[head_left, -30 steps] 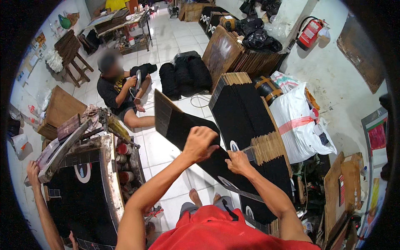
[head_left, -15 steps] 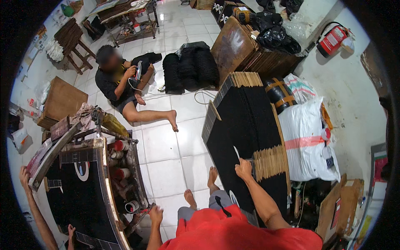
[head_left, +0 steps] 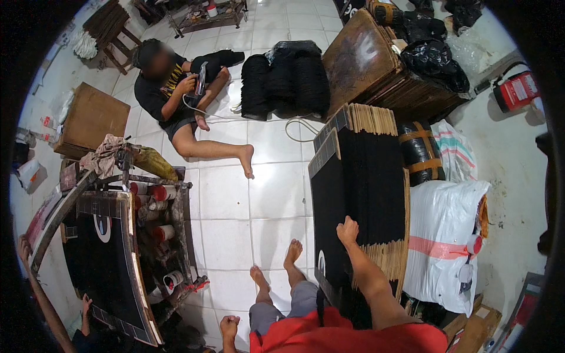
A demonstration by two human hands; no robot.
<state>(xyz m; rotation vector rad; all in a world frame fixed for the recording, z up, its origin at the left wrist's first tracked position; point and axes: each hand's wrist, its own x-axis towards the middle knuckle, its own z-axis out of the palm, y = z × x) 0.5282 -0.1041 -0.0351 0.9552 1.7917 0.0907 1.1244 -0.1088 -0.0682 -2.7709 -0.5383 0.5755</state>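
Observation:
My right hand (head_left: 348, 230) is closed over the black cloth-covered board (head_left: 328, 206) on my right; whatever its fingers may hold is hidden. Behind that board stands a row of black cloth-covered boards (head_left: 372, 176), their bare brown ends (head_left: 384, 256) showing close to my right forearm. Part of a white print (head_left: 321, 259) shows near the board's lower end. My left hand (head_left: 229, 325) hangs over the tiled floor beside my grey shorts, fingers curled, nothing visible in them. A small red item (head_left: 199, 285) lies on the cart's edge, a little way from my left hand.
At the left stands a cart (head_left: 187, 235) with paint pots and a framed black panel (head_left: 100, 265); another person's hands (head_left: 86, 305) are beside it. Someone sits on the floor (head_left: 176, 100) holding a device. A white sack (head_left: 444, 235) borders the boards on the right.
My left hand has moved away from the red item on the cart's edge. My right hand remains at the boards, but the thin white piece beside it no longer shows. The view has shifted.

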